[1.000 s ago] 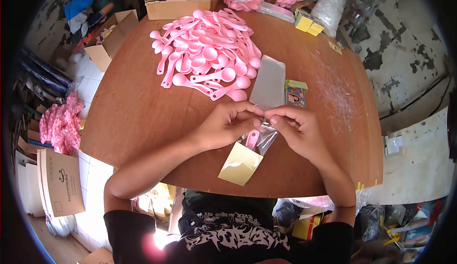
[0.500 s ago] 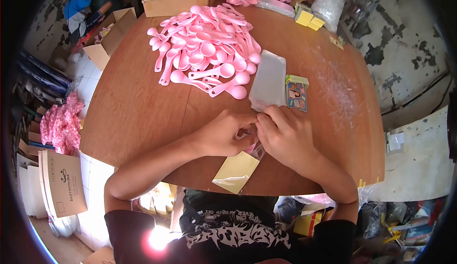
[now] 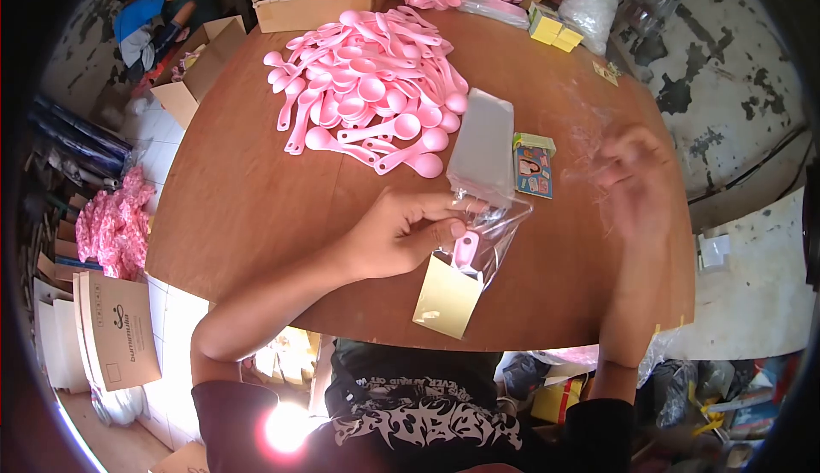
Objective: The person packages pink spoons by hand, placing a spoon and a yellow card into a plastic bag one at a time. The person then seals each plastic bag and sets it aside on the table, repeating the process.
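Right hand has left the clear bag for the bench's right side. Far left, carton marked "bumimulia". Left hand has fingers clamped on the bag, spoon inside, near the front edge; open bench separates it from the right fingers, blurred, spacing indeterminable.

Thin, clear plastic is seen in the small bag, whose creases are picked out by glossy streaks. Smooth pink plastic is shown by the spoon handle, and a paper-like face by the yellow card (a streak of shine is caught near its lower edge). The same smooth, softly glossy plastic is repeated across the heaped spoons. Clear film is layered to a milky sheen in the stack of sleeves. The desk is faced in brown, low-sheen wood; the lidded box is made of matt cardboard. The wall is roughened by flaking paint.
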`<state>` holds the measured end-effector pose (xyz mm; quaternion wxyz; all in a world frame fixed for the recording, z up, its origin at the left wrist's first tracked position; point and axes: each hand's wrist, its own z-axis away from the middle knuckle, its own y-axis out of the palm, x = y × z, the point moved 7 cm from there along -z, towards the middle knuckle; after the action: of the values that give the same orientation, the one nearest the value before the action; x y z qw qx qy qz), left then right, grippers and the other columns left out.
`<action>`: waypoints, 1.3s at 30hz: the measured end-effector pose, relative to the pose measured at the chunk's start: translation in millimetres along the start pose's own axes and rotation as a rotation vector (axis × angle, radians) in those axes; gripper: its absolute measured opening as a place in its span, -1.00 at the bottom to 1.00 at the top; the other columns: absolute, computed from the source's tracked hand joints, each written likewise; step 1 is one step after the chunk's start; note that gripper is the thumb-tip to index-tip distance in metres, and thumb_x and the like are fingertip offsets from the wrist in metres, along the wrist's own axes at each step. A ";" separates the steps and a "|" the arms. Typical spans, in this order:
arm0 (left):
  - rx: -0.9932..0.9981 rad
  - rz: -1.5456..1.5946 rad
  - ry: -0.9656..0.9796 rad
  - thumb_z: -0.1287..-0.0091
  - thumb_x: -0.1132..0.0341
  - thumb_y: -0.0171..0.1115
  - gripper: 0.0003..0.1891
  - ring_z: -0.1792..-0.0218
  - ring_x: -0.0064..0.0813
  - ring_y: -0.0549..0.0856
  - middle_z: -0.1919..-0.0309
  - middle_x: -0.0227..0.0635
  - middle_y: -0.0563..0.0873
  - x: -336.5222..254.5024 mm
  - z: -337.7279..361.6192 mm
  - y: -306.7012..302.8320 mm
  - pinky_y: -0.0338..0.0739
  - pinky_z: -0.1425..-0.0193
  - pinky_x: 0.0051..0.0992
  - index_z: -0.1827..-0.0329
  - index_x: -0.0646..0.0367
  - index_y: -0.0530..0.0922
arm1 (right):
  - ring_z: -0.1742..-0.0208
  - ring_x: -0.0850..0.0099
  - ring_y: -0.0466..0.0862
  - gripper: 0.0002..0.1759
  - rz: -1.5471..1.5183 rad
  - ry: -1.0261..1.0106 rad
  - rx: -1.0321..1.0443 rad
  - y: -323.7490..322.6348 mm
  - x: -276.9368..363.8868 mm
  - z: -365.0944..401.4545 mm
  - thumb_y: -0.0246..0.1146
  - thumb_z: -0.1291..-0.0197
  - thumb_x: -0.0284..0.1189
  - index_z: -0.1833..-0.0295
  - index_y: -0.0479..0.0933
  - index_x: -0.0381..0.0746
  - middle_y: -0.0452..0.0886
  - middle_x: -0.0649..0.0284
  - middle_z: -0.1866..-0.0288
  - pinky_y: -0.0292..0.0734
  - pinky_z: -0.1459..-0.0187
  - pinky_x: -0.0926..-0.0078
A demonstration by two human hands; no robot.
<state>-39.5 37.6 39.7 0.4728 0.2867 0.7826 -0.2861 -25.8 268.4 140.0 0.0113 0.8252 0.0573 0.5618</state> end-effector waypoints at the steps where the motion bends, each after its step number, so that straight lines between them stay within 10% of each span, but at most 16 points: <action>1: -0.025 0.143 -0.059 -0.49 0.50 0.12 -0.66 0.03 -0.59 0.69 0.05 -0.23 0.79 2.8 -0.2 -2.1 0.57 -0.08 -0.53 -0.30 0.32 0.51 | 0.33 0.56 0.60 -0.86 -0.158 -0.039 0.094 -22.9 7.8 -8.7 0.21 -0.19 -0.51 0.18 0.62 -0.32 0.66 0.26 0.32 0.50 0.30 0.52; 3: -0.055 0.196 -0.104 -0.50 0.49 0.11 -0.65 0.00 -0.58 0.69 0.04 -0.22 0.78 11.1 -1.4 -5.7 0.56 -0.10 -0.53 -0.32 0.33 0.48 | 0.29 0.53 0.64 -0.75 -0.458 -0.067 0.248 -65.0 0.4 -22.8 0.18 -0.19 -0.53 0.02 0.60 -0.35 0.67 0.21 0.30 0.54 0.24 0.46; 5: -0.092 0.237 -0.149 -0.52 0.47 0.10 -0.64 -0.07 -0.55 0.68 0.03 -0.21 0.76 17.6 -1.5 -5.3 0.55 -0.10 -0.55 -0.34 0.36 0.44 | 0.21 0.50 0.66 -0.70 0.812 0.409 -0.223 -221.5 -95.0 -25.3 0.22 -0.23 -0.46 -0.04 0.60 -0.35 0.70 0.17 0.22 0.56 0.17 0.44; 8: -0.156 0.187 -0.133 -0.52 0.46 0.11 -0.63 -0.05 -0.60 0.66 0.02 -0.23 0.75 20.8 -1.2 -7.9 0.55 -0.08 -0.56 -0.34 0.36 0.43 | 0.14 0.51 0.66 -0.65 1.201 0.034 -0.543 -223.8 -83.9 -14.2 0.29 -0.27 -0.37 -0.09 0.60 -0.35 0.71 0.20 0.15 0.56 0.11 0.47; 13: -0.156 0.179 -0.217 -0.50 0.50 0.09 -0.65 0.00 -0.62 0.66 0.00 -0.19 0.74 27.1 -2.8 -8.8 0.55 -0.08 -0.56 -0.31 0.36 0.44 | 0.14 0.56 0.66 -0.73 0.834 0.019 -0.215 -58.0 -50.8 -1.4 0.30 -0.32 -0.45 -0.08 0.61 -0.33 0.71 0.28 0.11 0.57 0.08 0.57; 17: -0.173 0.178 -0.173 -0.53 0.43 0.11 -0.63 0.03 -0.67 0.62 0.01 -0.26 0.74 28.6 -3.1 -9.4 0.55 -0.02 -0.57 -0.34 0.33 0.42 | 0.10 0.63 0.65 -0.69 0.300 0.481 0.237 32.3 -89.3 30.7 0.33 -0.33 -0.43 -0.12 0.57 -0.32 0.70 0.32 0.11 0.56 0.03 0.63; 39: -0.241 0.270 -0.201 -0.41 0.48 0.25 -0.80 0.13 -0.55 0.75 0.11 -0.23 0.79 43.1 -4.7 -17.4 0.71 0.02 -0.52 -0.04 0.29 0.69 | 0.26 0.54 0.67 -0.90 0.096 0.273 0.079 38.6 -116.8 47.6 0.24 -0.37 -0.59 0.10 0.64 -0.38 0.73 0.20 0.20 0.60 0.15 0.57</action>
<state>-71.5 36.9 5.6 0.6136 0.3003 0.7144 -0.1516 -20.8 219.7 17.5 -0.0561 0.7426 0.0409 0.6661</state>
